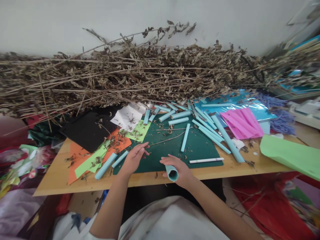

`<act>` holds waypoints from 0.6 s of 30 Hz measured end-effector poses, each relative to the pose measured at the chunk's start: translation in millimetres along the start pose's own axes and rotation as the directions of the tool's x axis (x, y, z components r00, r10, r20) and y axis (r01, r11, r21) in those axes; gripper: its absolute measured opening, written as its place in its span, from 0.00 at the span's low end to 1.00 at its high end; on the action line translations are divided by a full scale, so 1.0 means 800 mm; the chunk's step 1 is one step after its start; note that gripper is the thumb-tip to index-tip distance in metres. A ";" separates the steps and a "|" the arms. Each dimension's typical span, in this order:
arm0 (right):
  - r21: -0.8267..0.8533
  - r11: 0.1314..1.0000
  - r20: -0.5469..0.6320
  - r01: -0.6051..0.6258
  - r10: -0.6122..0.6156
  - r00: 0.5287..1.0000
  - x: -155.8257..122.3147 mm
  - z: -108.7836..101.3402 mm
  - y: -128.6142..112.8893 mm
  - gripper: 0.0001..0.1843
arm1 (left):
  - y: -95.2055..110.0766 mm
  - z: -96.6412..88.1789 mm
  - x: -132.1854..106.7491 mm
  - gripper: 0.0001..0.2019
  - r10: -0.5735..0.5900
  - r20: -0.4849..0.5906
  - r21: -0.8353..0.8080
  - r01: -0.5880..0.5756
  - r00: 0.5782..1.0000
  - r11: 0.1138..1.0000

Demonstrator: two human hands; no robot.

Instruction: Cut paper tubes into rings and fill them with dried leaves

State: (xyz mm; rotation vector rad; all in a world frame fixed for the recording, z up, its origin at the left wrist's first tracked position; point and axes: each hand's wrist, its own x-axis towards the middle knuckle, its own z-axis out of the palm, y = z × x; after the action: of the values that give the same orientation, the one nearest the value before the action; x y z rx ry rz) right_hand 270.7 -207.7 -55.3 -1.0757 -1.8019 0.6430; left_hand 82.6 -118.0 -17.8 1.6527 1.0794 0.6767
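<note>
At lower centre, the right hand (180, 170) curls its fingers around a rolled blue paper tube (172, 173), while the left hand (134, 157) rests fingers loosely together on the green mat (200, 146).

A cutting mat (200, 146) lies mid-table (250, 165). Behind the mat, a heap of dried branches (140, 73) runs along the wall. Rolled paper tubes (178, 115) lie scattered on the mat's far part and to its right. Loose paper sheets (87, 133) overlap left of the mat. A thin stick (206, 160) lies on its near right corner. The left hand (133, 158) rests flat on its near left corner. The right hand (180, 170), at its near edge, grips one tube (172, 172).
</note>
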 end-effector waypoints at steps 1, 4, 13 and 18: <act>-0.001 1.000 0.027 -0.011 0.011 1.000 0.005 0.003 0.003 0.16 | 0.000 0.000 0.000 0.17 -0.012 -0.005 -0.022 0.012 1.000 1.000; -0.002 0.998 0.060 -0.058 0.058 0.997 0.010 0.009 0.011 0.16 | 0.001 0.001 0.000 0.14 -0.080 -0.037 -0.046 0.078 0.996 0.996; -0.105 0.985 0.094 -0.134 0.144 0.985 0.010 0.006 0.007 0.16 | 0.002 0.011 -0.006 0.07 -0.064 -0.021 -0.162 0.059 0.998 0.985; -0.084 0.989 0.086 -0.119 0.127 0.988 0.010 0.006 0.009 0.16 | 0.008 0.012 -0.007 0.06 0.070 0.033 -0.015 -0.069 0.997 0.997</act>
State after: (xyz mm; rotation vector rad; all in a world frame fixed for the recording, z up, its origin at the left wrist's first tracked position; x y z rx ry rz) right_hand 267.8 -196.8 -59.2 -1.2359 -1.8631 0.7102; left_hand 90.3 -128.0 -14.4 1.6905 0.9950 0.6973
